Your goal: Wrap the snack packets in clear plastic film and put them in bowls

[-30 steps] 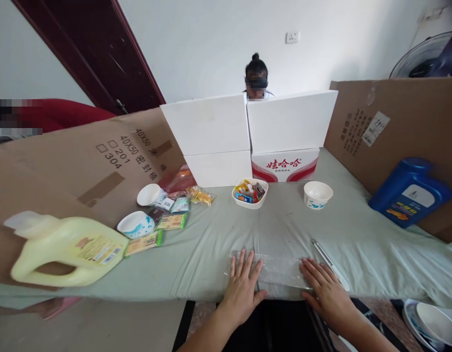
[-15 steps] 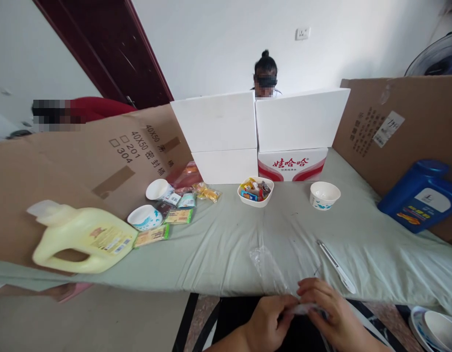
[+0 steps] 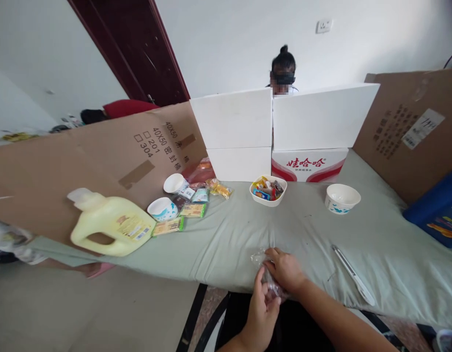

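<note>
Bench point(image 3: 218, 239) carries a yellow jug point(image 3: 110, 224) far left of the plastic bag point(image 3: 264, 266). Bag sits at the bench's near edge. Both hands, left point(image 3: 261, 313) and right point(image 3: 286, 270), close together, pinching the bag. Tongs point(image 3: 352, 275) lie right of it.

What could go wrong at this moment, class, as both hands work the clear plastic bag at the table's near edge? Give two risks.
First, the clear plastic bag is thin and crumpled between the left hand and the right hand; pulling hard might tear it. Second, it sits at the table's near edge, so it could slip off to the floor if released.
</note>
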The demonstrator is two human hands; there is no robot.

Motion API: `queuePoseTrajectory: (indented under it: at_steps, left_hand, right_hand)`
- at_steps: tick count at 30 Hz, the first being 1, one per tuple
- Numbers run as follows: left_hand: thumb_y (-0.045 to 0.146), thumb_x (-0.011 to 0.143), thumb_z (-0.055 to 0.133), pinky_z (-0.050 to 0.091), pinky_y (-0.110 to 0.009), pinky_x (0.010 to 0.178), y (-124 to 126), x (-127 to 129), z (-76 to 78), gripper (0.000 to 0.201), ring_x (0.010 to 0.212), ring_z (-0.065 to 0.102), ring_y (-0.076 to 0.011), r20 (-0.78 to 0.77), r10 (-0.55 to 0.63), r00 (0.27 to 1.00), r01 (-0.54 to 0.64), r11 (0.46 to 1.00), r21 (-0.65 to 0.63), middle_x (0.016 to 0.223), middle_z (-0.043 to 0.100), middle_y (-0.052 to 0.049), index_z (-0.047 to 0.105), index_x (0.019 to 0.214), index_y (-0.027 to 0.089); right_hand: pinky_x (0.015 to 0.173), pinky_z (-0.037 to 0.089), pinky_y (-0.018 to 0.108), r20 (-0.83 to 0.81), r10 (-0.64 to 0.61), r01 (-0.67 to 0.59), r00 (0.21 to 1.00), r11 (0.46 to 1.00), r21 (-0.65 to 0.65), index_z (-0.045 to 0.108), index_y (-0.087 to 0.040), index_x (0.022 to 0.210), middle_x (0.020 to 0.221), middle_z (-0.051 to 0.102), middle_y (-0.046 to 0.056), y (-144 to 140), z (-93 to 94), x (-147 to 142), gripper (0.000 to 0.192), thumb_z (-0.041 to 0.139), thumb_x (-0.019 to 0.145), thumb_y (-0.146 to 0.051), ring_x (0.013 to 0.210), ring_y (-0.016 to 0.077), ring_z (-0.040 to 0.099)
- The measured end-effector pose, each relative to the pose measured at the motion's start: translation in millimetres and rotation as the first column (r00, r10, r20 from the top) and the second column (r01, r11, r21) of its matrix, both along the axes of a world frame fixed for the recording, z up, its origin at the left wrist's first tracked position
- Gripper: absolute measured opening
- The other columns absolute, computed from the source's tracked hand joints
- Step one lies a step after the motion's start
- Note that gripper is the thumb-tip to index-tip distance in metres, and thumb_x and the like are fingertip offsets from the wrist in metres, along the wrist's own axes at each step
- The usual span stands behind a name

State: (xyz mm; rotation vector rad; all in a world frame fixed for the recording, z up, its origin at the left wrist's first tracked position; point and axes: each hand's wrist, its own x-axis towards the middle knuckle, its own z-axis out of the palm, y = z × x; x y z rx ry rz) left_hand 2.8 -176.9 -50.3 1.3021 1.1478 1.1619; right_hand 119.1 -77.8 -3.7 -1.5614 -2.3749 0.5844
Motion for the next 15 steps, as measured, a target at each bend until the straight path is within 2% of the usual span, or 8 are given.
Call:
queuePoseTrajectory:
  at_steps: [2, 3, 5, 7, 11, 15]
  left_hand:
    - [0.027, 0.088, 0.055, 0.055, -0.033, 0.082, -6.0, -3.9, 2.9, 0.070, 0.088, 0.065, -0.0172, -0.085, 0.021, 0.996, -0.017, 0.999, 0.048, 0.104, 0.063, -0.009, 0.018, 0.147, 0.021]
    - [0.025, 0.087, 0.055, 0.055, -0.033, 0.083, -7.9, -5.2, 4.7, 0.064, 0.091, 0.065, -0.0179, -0.133, 0.025, 0.991, -0.014, 0.996, 0.086, 0.107, 0.062, -0.010, 0.026, 0.144, 0.021]
    - [0.019, 0.085, 0.053, 0.055, -0.034, 0.084, -9.8, -6.9, 9.0, 0.043, 0.095, 0.063, -0.0194, -0.235, 0.018, 0.972, 0.026, 0.983, 0.183, 0.108, 0.061, -0.011, 0.046, 0.128, 0.020]
    - [0.014, 0.082, 0.050, 0.055, -0.036, 0.084, -10.7, -7.1, 13.4, 0.027, 0.095, 0.062, -0.0207, -0.331, 0.019, 0.943, 0.077, 0.958, 0.277, 0.105, 0.060, -0.010, 0.056, 0.107, 0.019]
    - [0.008, 0.076, 0.049, 0.054, -0.040, 0.084, -15.7, -6.0, 19.3, 0.026, 0.098, 0.059, -0.0237, -0.488, 0.115, 0.865, 0.101, 0.914, 0.394, 0.107, 0.057, -0.011, 0.057, 0.098, 0.019]
    - [0.010, 0.076, 0.053, 0.052, -0.049, 0.088, -17.8, -12.2, 20.4, 0.026, 0.106, 0.056, -0.0290, -0.630, 0.312, 0.712, 0.093, 0.846, 0.525, 0.117, 0.051, -0.014, 0.057, 0.100, 0.020]
  right_hand:
    - [0.070, 0.044, 0.026, 0.045, -0.020, 0.020, 0.999, 1.000, 0.007, 0.059, -0.018, 0.102, 0.099, 0.067, 0.007, -2.2, -1.0, -0.7, 0.019, 0.044, 0.095, -0.029, 0.086, 0.0192, 0.066]
    - [0.069, 0.044, 0.026, 0.064, -0.032, 0.031, 0.997, 0.999, 0.010, 0.058, -0.018, 0.100, 0.098, 0.068, 0.007, -2.4, -1.0, -1.4, 0.020, 0.042, 0.096, -0.030, 0.085, 0.0194, 0.067]
    - [0.066, 0.044, 0.026, 0.098, -0.052, 0.050, 0.994, 0.999, 0.016, 0.058, -0.019, 0.099, 0.096, 0.068, 0.007, -1.4, -0.4, -4.0, 0.024, 0.037, 0.099, -0.031, 0.084, 0.0195, 0.067]
    - [0.066, 0.044, 0.026, 0.124, -0.065, 0.063, 0.990, 0.998, 0.020, 0.057, -0.019, 0.100, 0.095, 0.069, 0.007, 0.1, 1.0, -8.4, 0.027, 0.033, 0.100, -0.031, 0.082, 0.0198, 0.068]
    - [0.064, 0.046, 0.028, 0.172, -0.083, 0.079, 0.982, 0.997, 0.026, 0.056, -0.018, 0.104, 0.095, 0.068, 0.009, -0.1, 3.6, -19.1, 0.025, 0.038, 0.098, -0.035, 0.081, 0.0221, 0.068]
    - [0.062, 0.048, 0.030, 0.200, -0.099, 0.094, 0.975, 0.995, 0.038, 0.054, -0.016, 0.106, 0.097, 0.066, 0.012, -2.2, 0.4, -24.5, 0.026, 0.040, 0.097, -0.037, 0.079, 0.0230, 0.068]
